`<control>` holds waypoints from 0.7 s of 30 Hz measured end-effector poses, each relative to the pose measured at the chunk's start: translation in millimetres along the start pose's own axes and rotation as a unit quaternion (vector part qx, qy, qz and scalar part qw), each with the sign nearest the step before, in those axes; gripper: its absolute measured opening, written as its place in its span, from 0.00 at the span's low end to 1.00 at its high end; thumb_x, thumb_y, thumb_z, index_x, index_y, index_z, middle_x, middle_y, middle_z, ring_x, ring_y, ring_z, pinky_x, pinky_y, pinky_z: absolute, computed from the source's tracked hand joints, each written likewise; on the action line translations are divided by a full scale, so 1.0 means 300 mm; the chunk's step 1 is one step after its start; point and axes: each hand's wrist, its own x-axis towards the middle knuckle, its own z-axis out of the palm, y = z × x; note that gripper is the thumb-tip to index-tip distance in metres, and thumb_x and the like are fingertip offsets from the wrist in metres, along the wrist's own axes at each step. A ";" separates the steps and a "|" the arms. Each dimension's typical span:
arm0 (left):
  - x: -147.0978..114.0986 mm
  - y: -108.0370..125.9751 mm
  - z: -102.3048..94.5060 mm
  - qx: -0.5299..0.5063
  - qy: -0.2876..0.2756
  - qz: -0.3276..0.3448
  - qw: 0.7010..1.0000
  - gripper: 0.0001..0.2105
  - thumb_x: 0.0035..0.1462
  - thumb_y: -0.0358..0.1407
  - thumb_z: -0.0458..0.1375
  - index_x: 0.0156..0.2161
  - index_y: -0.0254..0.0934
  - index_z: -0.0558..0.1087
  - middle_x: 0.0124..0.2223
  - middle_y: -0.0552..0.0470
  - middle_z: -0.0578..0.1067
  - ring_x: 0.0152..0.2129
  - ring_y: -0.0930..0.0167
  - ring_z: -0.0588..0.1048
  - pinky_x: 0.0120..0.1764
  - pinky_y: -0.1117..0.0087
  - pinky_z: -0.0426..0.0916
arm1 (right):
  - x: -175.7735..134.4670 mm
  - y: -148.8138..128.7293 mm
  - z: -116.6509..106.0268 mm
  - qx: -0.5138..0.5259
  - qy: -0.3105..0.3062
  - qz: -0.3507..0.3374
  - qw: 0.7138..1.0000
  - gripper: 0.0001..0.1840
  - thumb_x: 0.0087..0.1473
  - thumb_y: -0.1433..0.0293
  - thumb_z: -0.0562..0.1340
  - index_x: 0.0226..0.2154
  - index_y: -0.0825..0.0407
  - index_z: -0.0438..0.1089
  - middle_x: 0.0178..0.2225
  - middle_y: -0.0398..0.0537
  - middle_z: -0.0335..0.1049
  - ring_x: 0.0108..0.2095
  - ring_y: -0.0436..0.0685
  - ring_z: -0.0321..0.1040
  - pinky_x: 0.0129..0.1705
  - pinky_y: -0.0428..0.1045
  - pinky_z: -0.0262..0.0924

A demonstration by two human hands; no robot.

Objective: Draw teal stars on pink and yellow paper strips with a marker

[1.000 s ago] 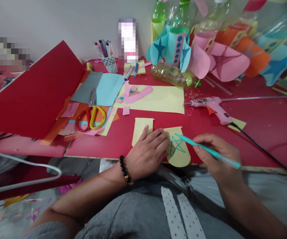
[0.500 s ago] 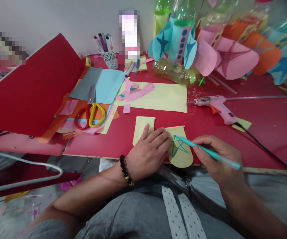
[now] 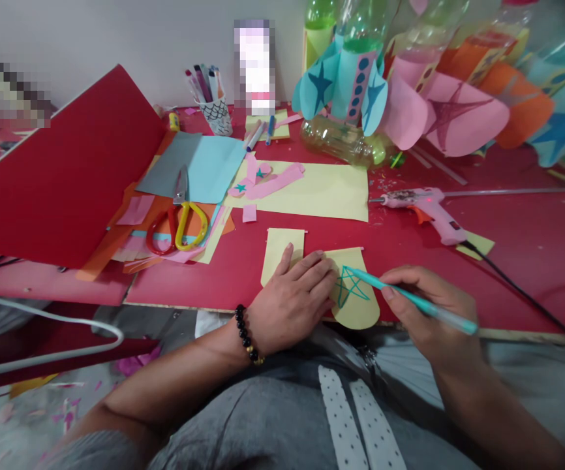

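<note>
My right hand (image 3: pixel 439 316) is closed on a teal felt-tip pen (image 3: pixel 417 300). The pen's tip meets the top of a green star outline on a yellow paper piece (image 3: pixel 358 310) with a rounded lower end. My left hand (image 3: pixel 295 294) lies flat, fingers stretched out, pressing on that piece's left edge. Under its thumb side is a second yellow paper piece (image 3: pixel 280 245), partly covered by the hand. A black bead bracelet (image 3: pixel 243 329) circles my left wrist.
Scissors (image 3: pixel 181 209) lie on paper scraps to the left. A pink glue gun (image 3: pixel 424 205) with a cord rests at the right. Behind are a pen cup (image 3: pixel 215 116), a lying plastic bottle (image 3: pixel 338 140) and several paper-decorated bottles (image 3: pixel 346 85). A raised red panel (image 3: pixel 77 170) stands left.
Almost nothing differs. The pen's back end and my right hand have shifted very slightly to the right, while the tip stays at the star's top.
</note>
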 end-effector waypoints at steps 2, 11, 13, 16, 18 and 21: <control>0.000 0.000 -0.001 0.002 -0.001 -0.001 1.000 0.18 0.67 0.38 0.49 0.59 0.35 0.64 0.61 0.45 0.67 0.62 0.63 0.59 0.66 0.44 0.39 | 0.002 -0.001 -0.003 -0.009 -0.014 -0.004 1.000 0.04 0.54 0.69 0.64 0.35 0.48 0.73 0.31 0.43 0.74 0.30 0.53 0.70 0.29 0.46 0.64; 0.001 0.000 0.000 -0.001 0.001 -0.002 1.000 0.18 0.67 0.37 0.49 0.59 0.35 0.64 0.60 0.45 0.67 0.62 0.62 0.60 0.66 0.43 0.39 | 0.001 -0.002 -0.008 0.012 -0.015 -0.003 1.000 0.03 0.53 0.69 0.64 0.34 0.48 0.73 0.30 0.43 0.75 0.28 0.53 0.71 0.27 0.46 0.63; 0.001 0.000 0.000 -0.002 0.000 -0.001 1.000 0.18 0.67 0.37 0.50 0.59 0.35 0.64 0.61 0.45 0.67 0.62 0.62 0.60 0.66 0.43 0.39 | 0.001 -0.001 -0.008 0.020 -0.024 -0.004 0.999 0.03 0.52 0.69 0.65 0.33 0.48 0.73 0.30 0.44 0.75 0.28 0.54 0.71 0.27 0.47 0.64; 0.000 0.001 -0.001 0.000 0.000 -0.001 1.000 0.18 0.67 0.37 0.50 0.59 0.35 0.64 0.61 0.46 0.67 0.62 0.62 0.60 0.66 0.44 0.38 | -0.002 0.003 -0.009 0.033 -0.020 -0.002 0.999 0.03 0.52 0.69 0.65 0.33 0.48 0.73 0.30 0.44 0.75 0.30 0.54 0.72 0.27 0.47 0.64; 0.000 0.002 -0.001 0.001 0.000 -0.003 1.000 0.17 0.67 0.37 0.49 0.59 0.35 0.64 0.61 0.46 0.67 0.62 0.63 0.60 0.66 0.44 0.38 | -0.003 0.005 -0.010 0.027 -0.016 -0.002 1.000 0.03 0.52 0.70 0.65 0.34 0.48 0.73 0.31 0.44 0.75 0.30 0.54 0.72 0.27 0.47 0.63; 0.000 0.002 0.001 0.002 -0.002 -0.003 1.000 0.17 0.67 0.37 0.48 0.59 0.35 0.64 0.61 0.46 0.67 0.62 0.63 0.59 0.66 0.44 0.37 | -0.003 0.003 -0.009 0.027 -0.024 -0.004 0.999 0.04 0.52 0.70 0.65 0.34 0.48 0.72 0.32 0.44 0.75 0.31 0.54 0.71 0.27 0.46 0.63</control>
